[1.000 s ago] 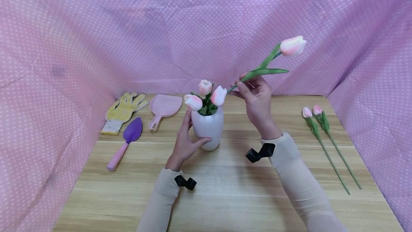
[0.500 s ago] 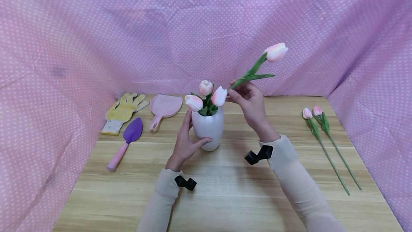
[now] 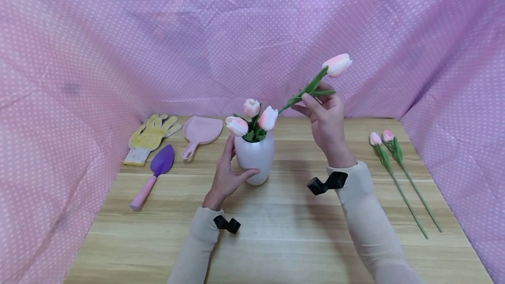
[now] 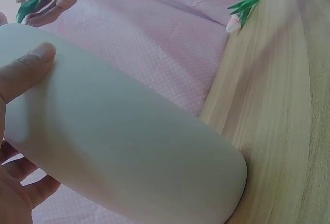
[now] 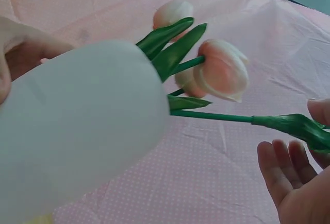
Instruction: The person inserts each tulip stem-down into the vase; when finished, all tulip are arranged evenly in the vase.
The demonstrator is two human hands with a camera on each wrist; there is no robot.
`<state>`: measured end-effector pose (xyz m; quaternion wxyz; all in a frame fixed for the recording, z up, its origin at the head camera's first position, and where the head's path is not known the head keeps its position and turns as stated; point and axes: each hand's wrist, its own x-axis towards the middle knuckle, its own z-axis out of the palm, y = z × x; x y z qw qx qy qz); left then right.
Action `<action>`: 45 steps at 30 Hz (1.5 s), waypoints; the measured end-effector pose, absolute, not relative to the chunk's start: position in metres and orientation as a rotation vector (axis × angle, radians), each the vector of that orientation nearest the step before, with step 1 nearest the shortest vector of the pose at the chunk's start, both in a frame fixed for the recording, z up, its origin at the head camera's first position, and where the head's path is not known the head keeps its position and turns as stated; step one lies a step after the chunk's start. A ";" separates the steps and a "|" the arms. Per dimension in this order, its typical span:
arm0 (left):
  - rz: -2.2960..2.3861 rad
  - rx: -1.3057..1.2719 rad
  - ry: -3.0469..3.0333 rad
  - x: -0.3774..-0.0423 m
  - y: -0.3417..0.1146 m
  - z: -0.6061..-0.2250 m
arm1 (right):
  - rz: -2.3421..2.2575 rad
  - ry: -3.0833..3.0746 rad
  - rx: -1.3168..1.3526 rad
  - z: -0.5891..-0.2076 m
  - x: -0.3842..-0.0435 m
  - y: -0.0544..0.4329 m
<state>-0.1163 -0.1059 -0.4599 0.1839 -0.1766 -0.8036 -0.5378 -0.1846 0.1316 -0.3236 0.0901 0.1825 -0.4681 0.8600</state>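
A white vase (image 3: 255,157) stands on the wooden table with three pink-white tulips in it, one of them the tulip at its right rim (image 3: 268,118). My left hand (image 3: 229,175) grips the vase from the left, thumb across its front, as the left wrist view also shows. Up and right of the vase, my right hand (image 3: 327,122) pinches another tulip (image 3: 337,65) by its leaves and stem. That tulip slants, bloom up to the right. In the right wrist view its bare green stem (image 5: 211,116) runs into the vase's mouth.
Two more tulips (image 3: 390,165) lie on the table (image 3: 276,240) at the right. At the left are a yellow and white glove (image 3: 150,137), a purple trowel with a pink handle (image 3: 162,160) and a pink dustpan (image 3: 202,129). Pink dotted cloth (image 3: 252,34) hangs behind.
The held tulip has moved left and slightly down, its stem toward the vase. My right hand went left, then back right, now gripping higher among the leaves. The left hand and vase stayed put.
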 end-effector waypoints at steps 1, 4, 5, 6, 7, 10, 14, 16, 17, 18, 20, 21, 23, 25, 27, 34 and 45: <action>-1.516 -0.496 -2.268 -0.116 -0.106 -0.460 | 2.560 -1.375 0.556 -0.322 -0.185 0.132; -1.516 -0.493 -2.271 -0.116 -0.107 -0.461 | 2.546 -1.375 0.582 -0.317 -0.186 0.133; -1.515 -0.493 -2.273 -0.116 -0.107 -0.462 | 2.541 -1.379 0.584 -0.316 -0.187 0.132; -1.516 -0.493 -2.272 -0.116 -0.107 -0.461 | 2.540 -1.382 0.578 -0.315 -0.187 0.132; -1.517 -0.492 -2.273 -0.116 -0.107 -0.461 | 2.542 -1.381 0.571 -0.314 -0.187 0.132; -1.523 -0.493 -2.273 -0.117 -0.107 -0.461 | 2.542 -1.377 0.549 -0.313 -0.188 0.131; -1.529 -0.496 -2.269 -0.117 -0.107 -0.461 | 2.555 -1.366 0.536 -0.311 -0.188 0.129; -1.528 -0.498 -2.267 -0.117 -0.107 -0.460 | 2.564 -1.362 0.549 -0.311 -0.188 0.128; -1.527 -0.498 -2.268 -0.117 -0.107 -0.460 | 2.568 -1.361 0.558 -0.311 -0.188 0.127; -1.528 -0.496 -2.268 -0.117 -0.107 -0.460 | 2.571 -1.365 0.562 -0.311 -0.188 0.126; -1.526 -0.494 -2.268 -0.117 -0.107 -0.460 | 2.563 -1.386 0.575 -0.312 -0.188 0.124; -1.526 -0.493 -2.268 -0.117 -0.107 -0.460 | 2.560 -1.399 0.580 -0.313 -0.189 0.123; -1.524 -0.493 -2.272 -0.117 -0.107 -0.460 | 2.549 -1.437 0.578 -0.315 -0.189 0.120; -1.525 -0.491 -2.274 -0.117 -0.108 -0.460 | 2.531 -1.490 0.583 -0.318 -0.190 0.117; -1.527 -0.491 -2.275 -0.117 -0.108 -0.460 | 2.515 -1.542 0.592 -0.320 -0.190 0.115; -1.537 -0.490 -2.264 -0.117 -0.108 -0.461 | 2.394 -1.764 0.663 -0.327 -0.190 0.108; -1.521 -0.508 -2.265 -0.118 -0.108 -0.460 | 2.358 -1.968 0.684 -0.325 -0.192 0.114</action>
